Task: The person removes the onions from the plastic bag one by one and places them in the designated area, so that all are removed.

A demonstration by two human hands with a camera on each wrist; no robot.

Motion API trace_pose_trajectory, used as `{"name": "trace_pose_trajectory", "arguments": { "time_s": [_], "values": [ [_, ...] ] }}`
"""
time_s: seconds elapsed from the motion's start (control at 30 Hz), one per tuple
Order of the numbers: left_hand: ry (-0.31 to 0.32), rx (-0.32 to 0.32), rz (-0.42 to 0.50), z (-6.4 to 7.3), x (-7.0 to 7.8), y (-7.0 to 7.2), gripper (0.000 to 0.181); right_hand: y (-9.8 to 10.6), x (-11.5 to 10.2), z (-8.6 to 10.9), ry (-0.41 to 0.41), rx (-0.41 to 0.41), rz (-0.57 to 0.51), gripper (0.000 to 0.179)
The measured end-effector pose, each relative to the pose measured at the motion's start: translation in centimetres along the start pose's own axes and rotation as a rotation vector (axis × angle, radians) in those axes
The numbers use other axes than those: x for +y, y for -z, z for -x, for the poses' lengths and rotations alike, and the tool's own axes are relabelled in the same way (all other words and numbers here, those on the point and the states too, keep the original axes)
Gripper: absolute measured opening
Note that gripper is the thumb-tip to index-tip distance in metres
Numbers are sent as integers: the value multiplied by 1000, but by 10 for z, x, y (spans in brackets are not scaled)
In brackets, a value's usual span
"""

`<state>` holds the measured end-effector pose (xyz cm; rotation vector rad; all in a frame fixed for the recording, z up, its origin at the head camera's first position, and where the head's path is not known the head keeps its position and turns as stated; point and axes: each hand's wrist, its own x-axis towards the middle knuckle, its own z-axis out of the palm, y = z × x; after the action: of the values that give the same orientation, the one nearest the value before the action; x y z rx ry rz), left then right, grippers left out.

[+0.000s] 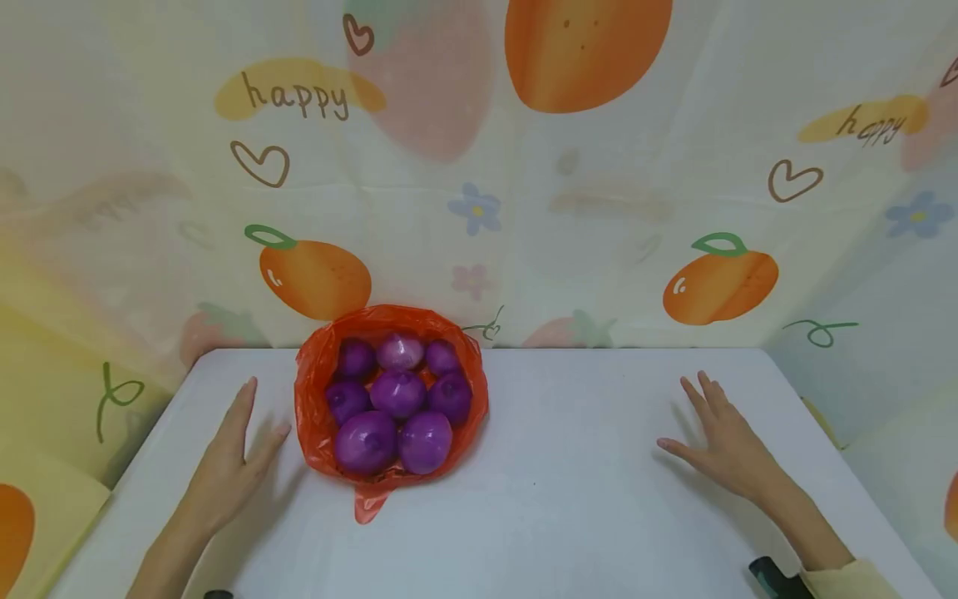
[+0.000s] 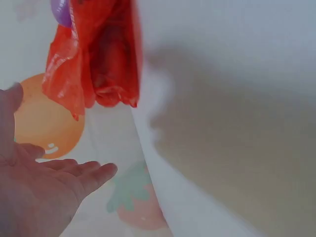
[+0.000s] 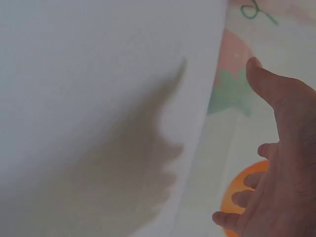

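Several purple onions (image 1: 398, 393) lie in a red plastic bag (image 1: 316, 408) whose mouth is spread wide, left of the table's middle. My left hand (image 1: 228, 470) hovers just left of the bag, fingers extended and thumb toward it, not touching. In the left wrist view that hand (image 2: 44, 187) holds nothing, and the crumpled side of the bag (image 2: 111, 59) shows beyond it, with part of one onion (image 2: 61, 11). Far to the right, my right hand (image 1: 729, 449) is spread above the table, holding nothing; the right wrist view shows its palm (image 3: 291, 163).
A white table (image 1: 584, 499) carries the bag, and both hands cast shadows on it. Behind stands a pale curtain (image 1: 569, 274) printed with oranges, hearts and flowers. A dark wrist strap (image 1: 778, 578) shows at the right sleeve (image 1: 849, 580).
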<state>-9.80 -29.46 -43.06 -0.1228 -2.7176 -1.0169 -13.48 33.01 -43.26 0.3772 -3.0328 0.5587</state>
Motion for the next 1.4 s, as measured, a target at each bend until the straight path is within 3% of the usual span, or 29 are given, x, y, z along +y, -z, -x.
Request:
{"name": "trace_pose_trajectory", "arguments": {
  "time_s": [0.2,0.63,0.77,0.87,1.0,1.17,1.4],
  "values": [
    [87,-2,29,2,7,-1,79,4,-25,0,63,39,-19,102],
    [104,-2,169,6,16,-8,80,-4,-64,-6,137,83,-91,102],
    [159,-15,199,4,18,-10,78,-9,-72,-9,163,107,-117,100],
    [236,-40,259,3,19,-12,76,-14,-80,-13,189,117,-124,100],
    [315,-61,396,2,20,-14,74,-20,-95,-19,232,122,-129,98],
    [311,-49,524,1,25,-17,72,-26,-115,-27,263,115,-140,95],
    [373,-60,525,-1,29,-20,71,-35,-143,-34,288,79,-192,91]
  ]
}}
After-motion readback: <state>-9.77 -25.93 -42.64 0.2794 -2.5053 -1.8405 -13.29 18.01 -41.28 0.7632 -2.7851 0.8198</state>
